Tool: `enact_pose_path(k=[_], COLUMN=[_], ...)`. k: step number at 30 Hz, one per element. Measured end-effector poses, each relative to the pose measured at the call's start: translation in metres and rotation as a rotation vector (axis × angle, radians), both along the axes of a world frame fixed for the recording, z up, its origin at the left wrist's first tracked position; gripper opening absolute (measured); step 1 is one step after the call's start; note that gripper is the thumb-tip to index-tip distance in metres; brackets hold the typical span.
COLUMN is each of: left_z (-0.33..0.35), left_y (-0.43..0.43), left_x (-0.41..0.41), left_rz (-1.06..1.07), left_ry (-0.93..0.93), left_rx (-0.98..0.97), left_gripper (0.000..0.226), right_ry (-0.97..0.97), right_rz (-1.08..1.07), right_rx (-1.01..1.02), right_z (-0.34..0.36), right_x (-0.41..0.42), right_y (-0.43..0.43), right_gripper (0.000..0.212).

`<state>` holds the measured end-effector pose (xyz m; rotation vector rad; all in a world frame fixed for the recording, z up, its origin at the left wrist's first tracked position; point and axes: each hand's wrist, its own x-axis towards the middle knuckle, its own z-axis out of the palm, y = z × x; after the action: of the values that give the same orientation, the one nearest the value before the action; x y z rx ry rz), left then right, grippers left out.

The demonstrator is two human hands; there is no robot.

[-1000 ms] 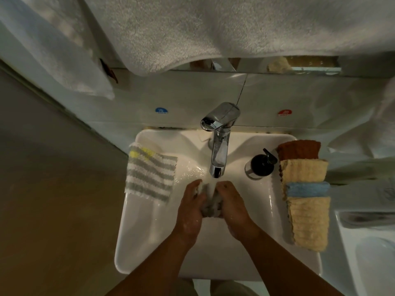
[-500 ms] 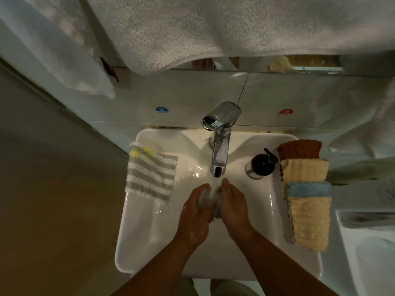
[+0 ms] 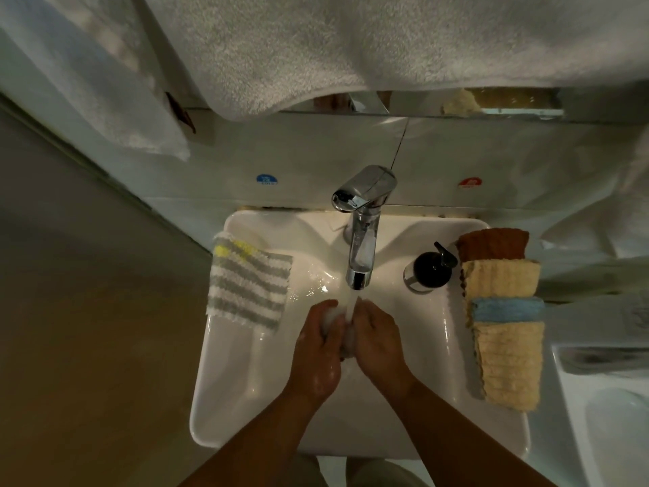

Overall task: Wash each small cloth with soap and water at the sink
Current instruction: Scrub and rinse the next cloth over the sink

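Note:
Over the white sink (image 3: 238,381), my left hand (image 3: 318,353) and my right hand (image 3: 377,340) grip a small grey cloth (image 3: 342,332) between them, bunched and mostly hidden by my fingers. Water runs from the chrome tap (image 3: 361,240) straight onto the cloth. A grey-and-white striped cloth (image 3: 247,286) lies over the sink's left rim. On the right rim lie a brown cloth (image 3: 491,245), a yellow cloth (image 3: 500,277), a blue cloth (image 3: 505,308) and another yellow cloth (image 3: 507,363). A black-topped soap dispenser (image 3: 430,267) stands right of the tap.
A large white towel (image 3: 351,47) hangs overhead along the top. A second white towel (image 3: 87,75) hangs at the upper left. Blue and red stickers mark the wall behind the tap. Part of another white fixture (image 3: 611,416) shows at the lower right.
Both hands have shifted up toward the tap with the grey cloth, closing tighter together so that the water stream now lands between them.

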<state>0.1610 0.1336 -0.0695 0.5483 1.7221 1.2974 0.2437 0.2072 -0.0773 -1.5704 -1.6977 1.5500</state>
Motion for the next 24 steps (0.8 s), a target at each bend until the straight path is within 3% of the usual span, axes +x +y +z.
enact_pose_path(k=[3,5,7,9,13,17,20,22,24], left_z=[-0.005,-0.005,0.002,0.006,-0.003,0.005,-0.002,-0.009,-0.008], left_y=[0.004,0.007,0.009,0.007,0.004,0.014,0.015,0.015,0.019], left_x=[-0.001,-0.004,-0.007,-0.007,-0.004,-0.001,-0.003,-0.003,-0.005], left_rz=[0.113,0.199,0.261,0.223,0.057,0.08,0.012,-0.116,-0.156], left_ry=[0.094,-0.027,-0.285,-0.334,0.021,0.179,0.373,0.619,0.643], left_rx=[-0.082,-0.104,-0.032,0.022,-0.041,-0.133,-0.167,-0.171,-0.175], left_gripper=[0.012,0.012,0.018,0.024,0.031,0.03,0.025,0.015,0.009], right_ry=[0.194,0.301,0.275,0.248,0.14,-0.017,-0.127,-0.164,-0.131], right_rz=[0.056,0.15,0.161,0.128,0.189,0.147,0.208,0.269,0.278], right_rx=[-0.114,-0.177,-0.134,-0.065,0.08,0.114,0.19,0.253,0.333], right_z=[0.01,0.016,0.011,0.007,0.01,0.013,-0.004,-0.012,-0.011], right_x=[0.004,0.008,0.011,0.012,0.007,-0.002,-0.004,-0.006,-0.008], right_y=[-0.003,-0.006,-0.005,-0.002,-0.006,-0.008,-0.005,-0.004,-0.004], right_gripper=[0.022,0.006,0.02,0.026,0.02,0.015,0.021,0.026,0.028])
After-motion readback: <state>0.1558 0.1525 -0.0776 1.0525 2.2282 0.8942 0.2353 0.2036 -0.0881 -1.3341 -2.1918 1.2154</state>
